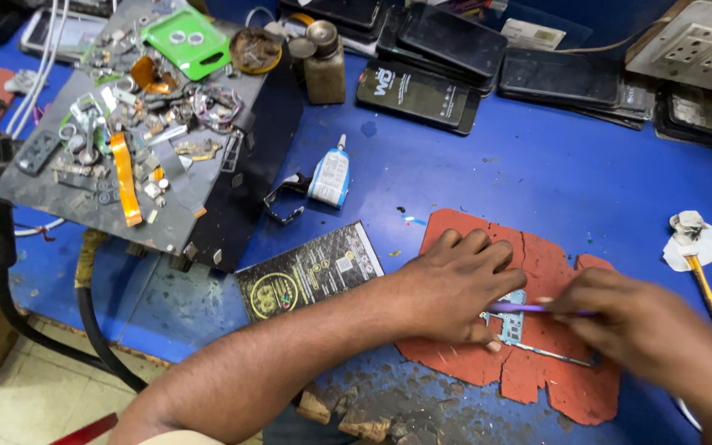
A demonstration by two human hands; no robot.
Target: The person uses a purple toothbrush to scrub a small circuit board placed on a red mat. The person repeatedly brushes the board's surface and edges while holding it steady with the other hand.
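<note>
Here, the left hand (455, 284) is pressing flat, fingers together, on a small pale-blue circuit board (511, 317) lying on a cracked red-orange mat (554, 371) on the blue surface (521, 165). The right hand (628, 321) is pinching a thin purple tool (517, 308), its tip resting over the board. A black printed card (306, 272) is lying just left of the forearm; a white glue tube (331, 175) is sitting farther up.

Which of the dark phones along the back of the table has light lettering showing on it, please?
The phone nearest the brown bottle; the others further right show plain dark faces.
</note>
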